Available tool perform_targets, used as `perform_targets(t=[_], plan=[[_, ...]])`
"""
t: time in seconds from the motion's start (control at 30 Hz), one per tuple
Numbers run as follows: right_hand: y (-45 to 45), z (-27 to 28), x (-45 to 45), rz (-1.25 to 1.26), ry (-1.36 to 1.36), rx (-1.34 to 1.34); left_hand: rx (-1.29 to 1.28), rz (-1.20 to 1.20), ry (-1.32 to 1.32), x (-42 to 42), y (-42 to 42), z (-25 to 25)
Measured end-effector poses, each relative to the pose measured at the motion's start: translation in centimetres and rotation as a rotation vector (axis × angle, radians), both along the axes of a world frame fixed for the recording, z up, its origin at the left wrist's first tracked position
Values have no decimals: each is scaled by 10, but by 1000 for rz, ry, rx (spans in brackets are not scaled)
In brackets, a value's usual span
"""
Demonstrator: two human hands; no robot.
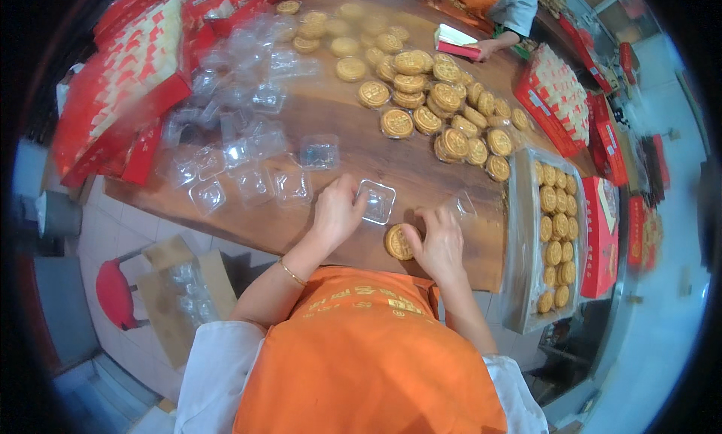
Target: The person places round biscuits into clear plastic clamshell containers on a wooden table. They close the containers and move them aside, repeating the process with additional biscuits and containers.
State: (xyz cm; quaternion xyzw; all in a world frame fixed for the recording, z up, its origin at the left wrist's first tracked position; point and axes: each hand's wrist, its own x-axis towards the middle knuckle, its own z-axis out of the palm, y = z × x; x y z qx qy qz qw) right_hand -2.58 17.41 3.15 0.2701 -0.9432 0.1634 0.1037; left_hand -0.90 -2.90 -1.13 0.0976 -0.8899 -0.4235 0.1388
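Observation:
At the table's near edge, my left hand (340, 208) has its thumb and fingers at the left rim of a small clear plastic tray (379, 202). The tray lies face up on the wood, with nothing in it. My right hand (440, 239) is on a round golden mooncake (398, 243), the thumb over its right side. The other fingers curve beyond the cake, and their exact contact is hard to see. Just past those fingers lies a clear plastic piece (465, 204). Several more clear trays (292, 187) are scattered left of my left hand.
A heap of wrapped mooncakes (445, 98) covers the table's far right. A lined crate of mooncakes (510, 287) stands at the right edge. Red boxes (169, 95) with packing stand left, another red box (547, 115) right. Across the table, a co-worker's hand (489, 48) holds a small box.

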Motion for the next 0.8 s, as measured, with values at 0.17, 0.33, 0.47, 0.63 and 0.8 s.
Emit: perform_targets(t=[0.17,0.33,0.47,0.63,0.8], plan=[[-31,-16,-25,-54,-447,-275,133,-37,101,3,13,14],[-34,-24,-26,-27,-1048,-995,228,-64,159,0,3,18],[-37,-21,-24,-161,-1253,-1169,480,-6,153,-10,5,0],[-55,-17,-21,-221,-953,-1084,668,51,-50,-4,17,8],[-55,-37,-22,-87,-542,-857,560,-109,-111,3,23,17]])
